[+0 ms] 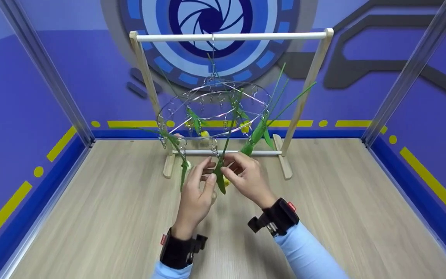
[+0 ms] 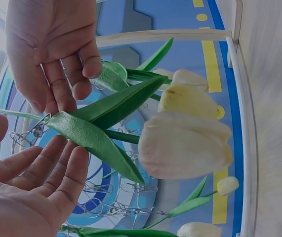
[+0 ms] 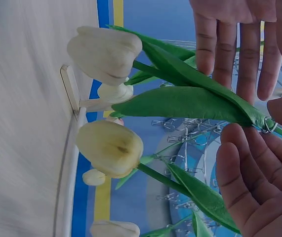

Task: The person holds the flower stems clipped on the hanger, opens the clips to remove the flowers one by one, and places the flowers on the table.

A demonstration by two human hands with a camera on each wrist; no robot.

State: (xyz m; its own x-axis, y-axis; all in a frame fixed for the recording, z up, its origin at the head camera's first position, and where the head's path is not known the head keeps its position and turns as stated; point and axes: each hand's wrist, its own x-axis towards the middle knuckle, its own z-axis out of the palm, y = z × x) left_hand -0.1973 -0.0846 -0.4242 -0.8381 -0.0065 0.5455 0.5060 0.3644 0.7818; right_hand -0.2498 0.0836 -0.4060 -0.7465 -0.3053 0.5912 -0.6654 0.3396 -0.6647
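Note:
An artificial tulip with a pale cream head (image 2: 185,145) hangs head down, a small wire clip (image 3: 269,126) at the base of its green leaves (image 1: 220,178). My left hand (image 1: 198,195) is on its left side, palm inward, with relaxed, slightly bent fingers. Opposite it, my right hand (image 1: 251,179) has its fingertips right at the leaf base below the clip, thumb apart from the fingers. Neither hand closes round the stem. Above them is a round metal clip hanger (image 1: 215,93) carrying several more tulips, including a yellowish one (image 3: 110,148).
A wooden stand with a white top bar (image 1: 168,37) bears the hanger by a hook. Its feet (image 1: 285,168) rest on the wood-grain table (image 1: 122,217). Blue and purple printed panels (image 1: 72,77) enclose the back and sides. Long green stems (image 1: 296,99) stick up past the hanger's right side.

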